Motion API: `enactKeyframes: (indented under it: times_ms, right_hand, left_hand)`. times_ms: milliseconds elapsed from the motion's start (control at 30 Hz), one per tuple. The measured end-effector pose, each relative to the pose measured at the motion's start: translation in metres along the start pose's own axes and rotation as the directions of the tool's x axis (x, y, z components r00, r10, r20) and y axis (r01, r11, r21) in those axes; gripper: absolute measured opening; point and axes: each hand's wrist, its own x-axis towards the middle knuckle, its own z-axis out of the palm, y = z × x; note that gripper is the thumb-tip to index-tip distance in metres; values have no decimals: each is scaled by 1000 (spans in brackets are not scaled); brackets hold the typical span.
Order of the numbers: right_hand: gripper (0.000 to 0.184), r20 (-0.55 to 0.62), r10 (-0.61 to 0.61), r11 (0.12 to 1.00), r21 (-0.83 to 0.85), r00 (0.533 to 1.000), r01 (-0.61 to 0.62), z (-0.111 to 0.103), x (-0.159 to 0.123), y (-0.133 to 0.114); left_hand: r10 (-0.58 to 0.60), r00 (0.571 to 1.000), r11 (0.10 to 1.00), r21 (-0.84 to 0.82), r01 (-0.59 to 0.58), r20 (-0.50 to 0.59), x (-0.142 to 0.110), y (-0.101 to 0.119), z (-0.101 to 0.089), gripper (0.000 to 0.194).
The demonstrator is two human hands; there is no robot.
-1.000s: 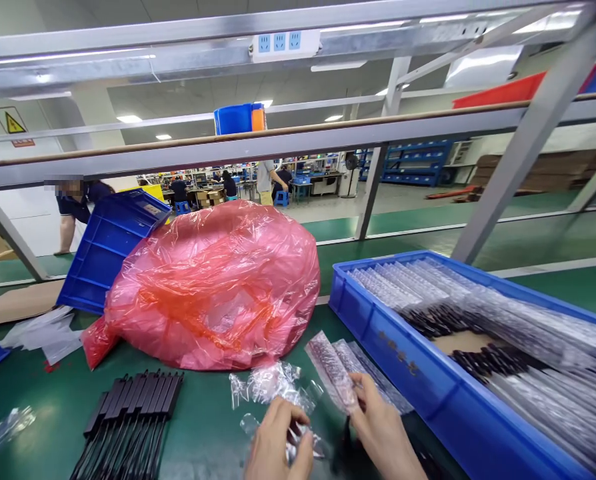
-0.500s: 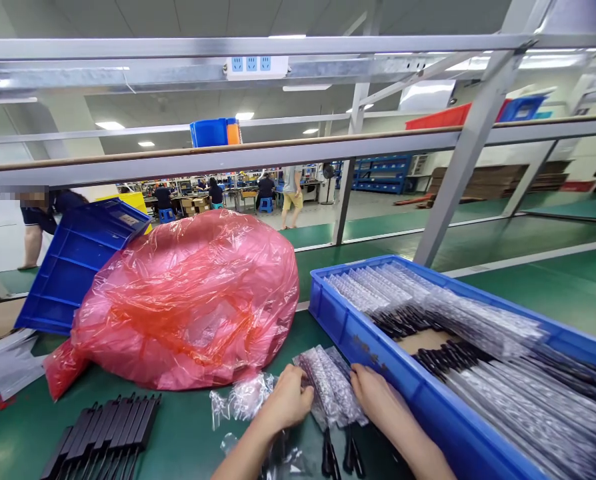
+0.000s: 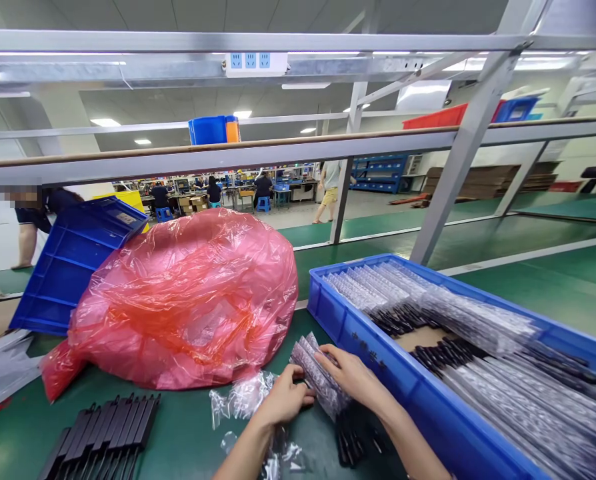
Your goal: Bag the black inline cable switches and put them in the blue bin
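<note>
Between my two hands is a small bundle of bubble-wrapped parts point(image 3: 315, 373), tilted on the green table, with black cable ends point(image 3: 349, 443) sticking out toward me. My left hand point(image 3: 289, 395) grips the bundle's left side with curled fingers. From the right, my right hand point(image 3: 348, 373) closes over its top and side. Loose clear plastic bags point(image 3: 251, 398) lie just left of my left hand. The blue bin point(image 3: 351, 331) beside my right forearm holds rows of similar wrapped parts point(image 3: 533, 407), their black ends pointing to the middle.
A large pink plastic bag point(image 3: 193, 300) bulges on the table, a tilted blue crate point(image 3: 63, 267) behind it. Black flat parts with leads point(image 3: 111, 430) lie front left. Metal frame bars point(image 3: 443, 173) cross ahead. People work in the background; one person point(image 3: 38, 207) bends at far left.
My right hand has moved left and up onto the wrapped parts, which are now pressed together into one bundle. A walking person in the background has moved right.
</note>
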Motion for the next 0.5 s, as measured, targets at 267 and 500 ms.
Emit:
enactKeyframes:
  times_ms: [267,500]
  right_hand:
    - [64,-34,126,968,-215,991,-130,30,-9,-53]
    - [49,-45,-2,1000,-13,999,1,-54,-84,-67]
  left_hand:
    - [123,988,985,133,-109,-95,-46,22,-24,41]
    - [292,929,954,132,-268,-227,-97,5,-53,49]
